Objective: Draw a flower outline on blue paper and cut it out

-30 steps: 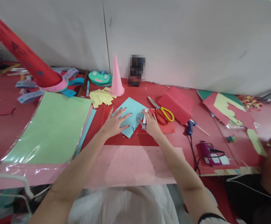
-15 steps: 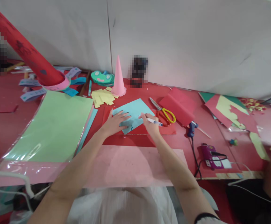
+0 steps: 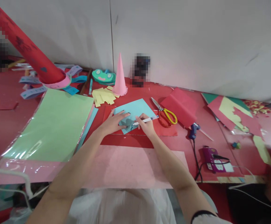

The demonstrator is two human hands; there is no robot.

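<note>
A light blue sheet of paper (image 3: 139,107) lies at an angle on red paper (image 3: 135,140) in front of me. Spread flat across its left side is my left hand (image 3: 113,122), fingers apart. My right hand (image 3: 145,123) grips a white marker (image 3: 147,120), its tip at a short dark curved line near the sheet's lower edge. Just right of that hand, scissors (image 3: 165,112) with yellow and red handles lie with their blades pointing up and left. Beneath my forearms is a pale pink sheet (image 3: 135,166).
A pink paper cone (image 3: 120,77) stands behind yellow paper strips (image 3: 104,95), beside a green frog cutout (image 3: 103,77). Green sheets in a clear sleeve (image 3: 49,127) lie left. Rightward are folded red paper (image 3: 181,105), a glue gun (image 3: 193,131) and a purple power strip (image 3: 213,159).
My right hand has moved left and down over the blue sheet, bringing the marker tip onto the drawn line. My left hand stays on the paper. The view has shifted slightly.
</note>
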